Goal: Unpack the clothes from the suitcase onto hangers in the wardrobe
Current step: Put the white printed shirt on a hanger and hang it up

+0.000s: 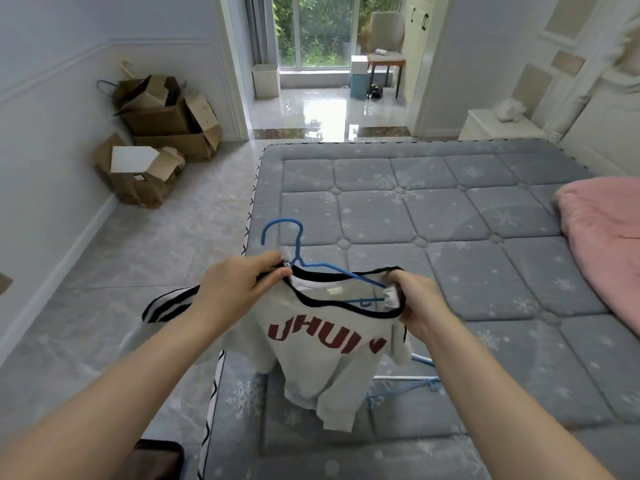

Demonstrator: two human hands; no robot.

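left hand [239, 282] pinches black-trimmed neckline of white knit sweater with red letters [322, 344] | right hand [412, 299] grips neckline's other side, over mattress corner [450, 216] | blue wire hanger [298, 258] partly inside (hook out) | step: fitting hanger | next: seat both shoulders, carry to wardrobe (unseen)

A bare quilted grey mattress [433, 237] with a snowflake print fills the centre and right of the frame. A pink blanket [606, 237] lies bunched at its right edge. Open cardboard boxes [162, 133] are stacked against the wall at upper left. At top centre, past a doorway, a chair [386, 46] stands beside a glass door [322, 29]. A white nightstand [498, 128] sits at upper right.
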